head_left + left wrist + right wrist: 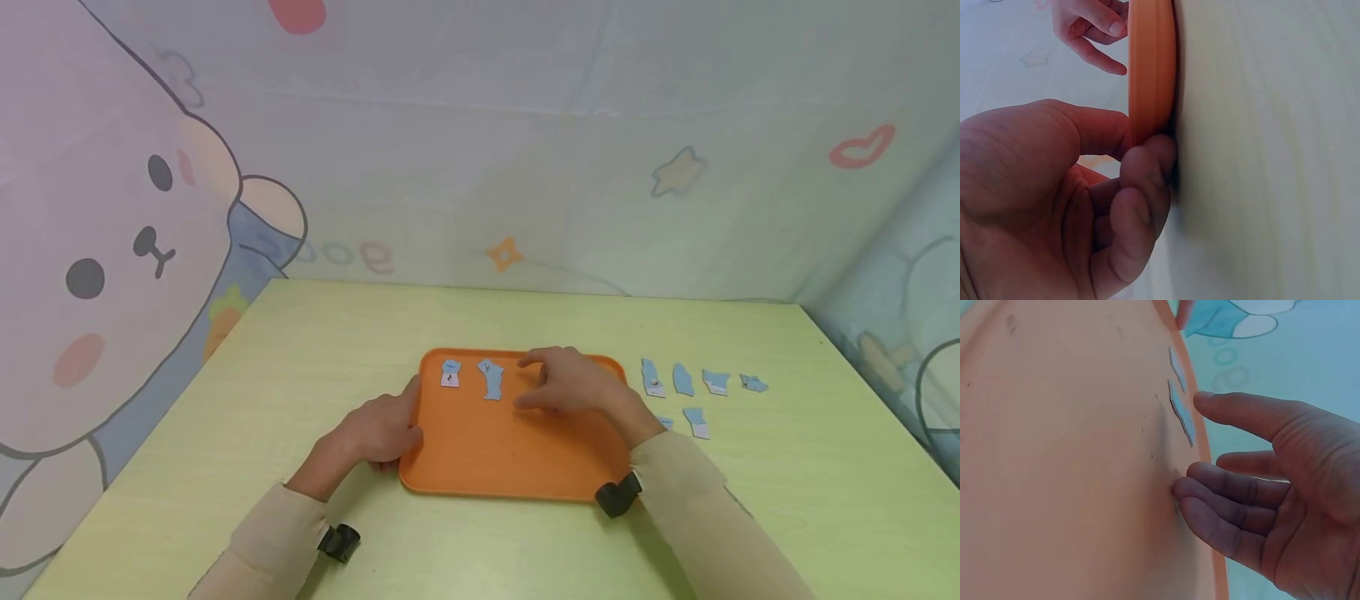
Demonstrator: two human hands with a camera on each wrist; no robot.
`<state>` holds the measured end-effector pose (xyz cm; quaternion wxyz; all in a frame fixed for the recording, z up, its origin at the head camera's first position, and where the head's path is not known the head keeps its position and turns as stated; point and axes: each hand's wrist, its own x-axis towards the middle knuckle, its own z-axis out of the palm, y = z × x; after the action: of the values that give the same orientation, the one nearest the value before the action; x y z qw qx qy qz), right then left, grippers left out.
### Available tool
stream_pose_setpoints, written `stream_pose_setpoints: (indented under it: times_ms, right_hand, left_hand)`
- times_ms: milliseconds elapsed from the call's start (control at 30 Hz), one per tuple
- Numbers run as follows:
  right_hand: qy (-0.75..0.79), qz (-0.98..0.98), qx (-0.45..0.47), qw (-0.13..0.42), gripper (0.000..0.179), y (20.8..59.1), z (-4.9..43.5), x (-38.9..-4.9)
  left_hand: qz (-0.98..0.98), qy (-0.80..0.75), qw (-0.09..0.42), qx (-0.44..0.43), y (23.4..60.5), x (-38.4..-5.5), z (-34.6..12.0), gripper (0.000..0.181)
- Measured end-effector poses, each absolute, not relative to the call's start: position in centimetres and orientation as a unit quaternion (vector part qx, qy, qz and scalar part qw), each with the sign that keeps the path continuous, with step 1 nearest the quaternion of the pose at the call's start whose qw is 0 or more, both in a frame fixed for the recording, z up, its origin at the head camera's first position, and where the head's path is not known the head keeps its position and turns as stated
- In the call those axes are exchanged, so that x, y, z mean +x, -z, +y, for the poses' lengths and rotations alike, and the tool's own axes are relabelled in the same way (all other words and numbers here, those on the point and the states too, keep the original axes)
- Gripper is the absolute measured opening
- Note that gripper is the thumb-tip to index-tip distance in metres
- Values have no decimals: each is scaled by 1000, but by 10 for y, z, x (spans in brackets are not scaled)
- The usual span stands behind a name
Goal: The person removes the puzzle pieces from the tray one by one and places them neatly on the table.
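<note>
An orange tray [510, 467] lies on the table, with two light blue, irregular flat pieces on it near the far rim. The left piece [450, 373] has a pale lower part; the longer piece [491, 380] is right of it. My left hand [384, 427] grips the tray's left edge; in the left wrist view its fingers curl at the rim [1152, 69]. Over the tray's far right part is my right hand [573, 383], thumb and fingers spread apart and holding nothing. In the right wrist view its fingertips are close to the longer piece [1180, 415].
Several more flat blue pieces lie on the table right of the tray, among them a tall one [652, 379] and a lower one [697, 422]; my right forearm partly hides another [665, 422]. A printed cloth [450, 167] hangs behind the table [337, 333].
</note>
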<state>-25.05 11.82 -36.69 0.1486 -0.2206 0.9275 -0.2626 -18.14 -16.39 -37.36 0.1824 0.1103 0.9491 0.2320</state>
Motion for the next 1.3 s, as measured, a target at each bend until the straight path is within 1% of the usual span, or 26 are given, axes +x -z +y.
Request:
stream_pose_setpoints:
  times_ms: [733, 1000, 1300]
  right_hand:
    - [214, 943, -218, 129, 66, 372, 89, -258]
    - [213, 947, -211, 118, 65, 376, 84, -258]
    - [208, 948, -210, 120, 61, 376, 83, -258]
  left_hand:
    - [951, -227, 179, 109, 371, -181, -163, 71]
    - [951, -227, 184, 105, 371, -181, -163, 74]
    - [951, -226, 184, 107, 371, -181, -162, 70]
